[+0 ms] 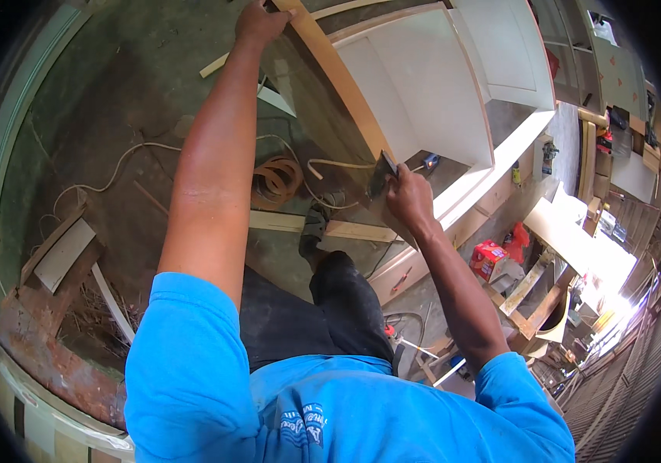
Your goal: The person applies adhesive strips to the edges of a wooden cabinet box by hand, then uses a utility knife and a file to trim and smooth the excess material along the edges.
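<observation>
My left hand [261,23] reaches to the top of the picture and grips the upper end of a long tan-edged board [336,77], which runs diagonally down to the right. My right hand [410,197] is closed on a dark flat tool [386,173] against the board's lower end; its exact kind is unclear. Behind the board stands a white cabinet [396,77] with open compartments. A small blue-and-dark object [430,161] lies just right of the tool. A coil of brown edging strip [276,181] lies on the floor below the board.
A pale hose [130,150] snakes over the concrete floor [95,92]. Wooden strips [284,224] lie by my foot [315,220]. Board offcuts [64,255] sit at left. On the right are a red box [489,258], a red bag [517,241] and a clutter of panels [577,239].
</observation>
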Motion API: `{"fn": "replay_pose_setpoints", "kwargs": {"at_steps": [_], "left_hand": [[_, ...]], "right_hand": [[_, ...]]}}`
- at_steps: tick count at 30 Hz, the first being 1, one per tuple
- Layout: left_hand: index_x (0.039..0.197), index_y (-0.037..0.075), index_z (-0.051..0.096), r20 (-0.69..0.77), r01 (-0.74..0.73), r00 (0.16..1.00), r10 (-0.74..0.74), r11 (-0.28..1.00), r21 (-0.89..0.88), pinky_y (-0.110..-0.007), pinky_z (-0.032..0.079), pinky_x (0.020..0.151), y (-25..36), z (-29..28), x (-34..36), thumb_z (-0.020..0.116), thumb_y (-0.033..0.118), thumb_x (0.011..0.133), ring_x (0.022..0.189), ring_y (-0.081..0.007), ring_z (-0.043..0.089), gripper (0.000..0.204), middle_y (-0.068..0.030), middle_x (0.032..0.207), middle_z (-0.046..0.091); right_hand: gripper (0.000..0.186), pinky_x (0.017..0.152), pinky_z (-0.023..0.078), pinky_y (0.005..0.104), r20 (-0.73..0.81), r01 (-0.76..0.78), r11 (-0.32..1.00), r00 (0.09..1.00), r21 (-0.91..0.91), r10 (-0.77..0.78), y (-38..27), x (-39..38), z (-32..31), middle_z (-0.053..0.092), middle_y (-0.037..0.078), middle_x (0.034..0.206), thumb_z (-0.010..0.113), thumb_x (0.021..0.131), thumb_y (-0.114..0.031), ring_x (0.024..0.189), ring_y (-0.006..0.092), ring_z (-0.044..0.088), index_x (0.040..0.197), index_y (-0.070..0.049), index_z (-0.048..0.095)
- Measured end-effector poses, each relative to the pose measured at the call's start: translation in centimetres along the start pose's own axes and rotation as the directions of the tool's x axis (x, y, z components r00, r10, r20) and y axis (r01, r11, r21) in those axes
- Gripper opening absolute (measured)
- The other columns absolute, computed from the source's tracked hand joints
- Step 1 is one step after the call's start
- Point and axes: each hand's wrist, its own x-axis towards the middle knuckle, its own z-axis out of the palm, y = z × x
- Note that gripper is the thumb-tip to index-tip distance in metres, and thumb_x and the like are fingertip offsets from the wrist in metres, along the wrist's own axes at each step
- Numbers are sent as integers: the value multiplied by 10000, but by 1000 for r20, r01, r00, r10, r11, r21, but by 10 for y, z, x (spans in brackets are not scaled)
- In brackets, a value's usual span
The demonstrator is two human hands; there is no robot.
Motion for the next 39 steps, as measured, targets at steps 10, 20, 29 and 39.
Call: {"fn": "replay_pose_setpoints", "kwargs": {"at_steps": [10, 20, 29, 39], "left_hand": [[1287, 50, 591, -50, -120, 990, 130, 978, 173, -416, 500, 963, -10, 4, 6, 736, 260, 825, 1136, -318, 630, 528, -163, 1205, 675], [1328, 37, 552, -73, -98, 990, 123, 955, 279, -447, 474, 1007, -12, 6, 9, 735, 261, 827, 1201, -342, 592, 579, -182, 1263, 638], [1349, 67, 551, -55, -90, 993, 107, 963, 253, -448, 469, 1024, -19, 4, 15, 731, 335, 823, 1219, -360, 575, 618, -187, 1285, 627], [1422, 125, 489, -66, -25, 997, 40, 978, 207, -452, 399, 1093, -19, 6, 18, 716, 367, 856, 1282, -346, 527, 656, -195, 1361, 573]], "right_hand": [[230, 786, 512, 551, 34, 0, 1000, 999, -20, 1, -10, 18, 5, 675, 277, 873, 621, 822, -149, 850, 458, 661, 990, 9, 619], [204, 802, 508, 544, 58, -34, 999, 998, -42, 37, -37, 39, -3, 678, 280, 891, 612, 843, -165, 877, 458, 658, 940, 7, 664], [225, 813, 506, 544, 45, 37, 999, 998, -12, -36, -60, 52, -15, 685, 277, 937, 615, 830, -145, 906, 445, 663, 981, 13, 668], [229, 799, 510, 540, -4, 36, 997, 999, -66, -37, -85, 76, -14, 684, 281, 915, 625, 844, -164, 888, 456, 664, 982, 14, 669]]}}
